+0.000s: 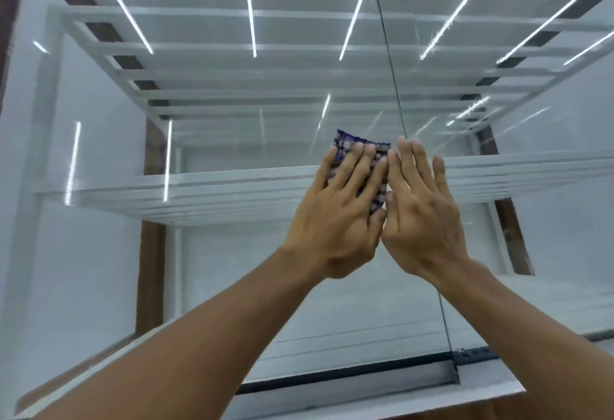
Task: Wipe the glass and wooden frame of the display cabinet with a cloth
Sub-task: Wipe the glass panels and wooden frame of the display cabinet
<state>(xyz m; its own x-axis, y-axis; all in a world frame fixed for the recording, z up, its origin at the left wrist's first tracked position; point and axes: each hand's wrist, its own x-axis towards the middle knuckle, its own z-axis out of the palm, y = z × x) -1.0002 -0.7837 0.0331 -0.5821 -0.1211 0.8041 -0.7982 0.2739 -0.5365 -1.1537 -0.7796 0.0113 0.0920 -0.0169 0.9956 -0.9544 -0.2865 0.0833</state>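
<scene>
A blue-and-white checked cloth is pressed flat against the glass door of the display cabinet under my left hand, whose fingers are spread over it. My right hand lies flat on the glass right beside it, fingers together, touching the cloth's right edge near the vertical seam between two panes. Dark brown wooden frame posts show at the left and right behind the glass.
White glass shelves run across inside the cabinet, mirrored many times above. Bright light strips reflect in the glass. A black bottom rail and white ledge lie below my forearms.
</scene>
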